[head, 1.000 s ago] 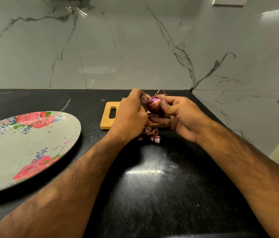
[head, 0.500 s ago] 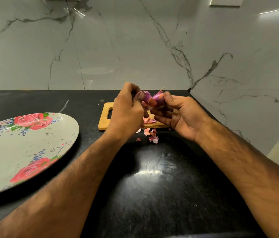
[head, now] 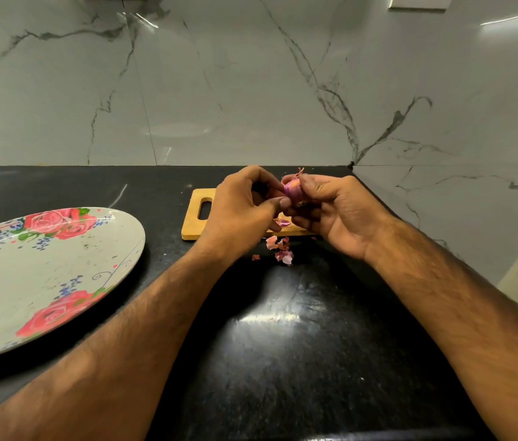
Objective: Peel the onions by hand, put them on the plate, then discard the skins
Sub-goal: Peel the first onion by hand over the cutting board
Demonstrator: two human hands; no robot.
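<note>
- A small purple-red onion (head: 292,190) is held in the air above the near edge of a light wooden cutting board with a handle slot (head: 196,222), between both hands.
- The right hand (head: 342,211) grips the onion, its fingers (head: 307,221) curled under it and the thumb over its top.
- The left hand (head: 240,211) is curled too, its thumb tip pressed to the onion's left side and its forefinger bent in above, pinching at the skin.
- Torn pink onion skin scraps (head: 280,247) lie on the glossy black stone counter (head: 283,345) just in front of the board, with one more on the board.
- An oval grey plate printed with red roses (head: 60,268) sits on the counter well to the left.
</note>
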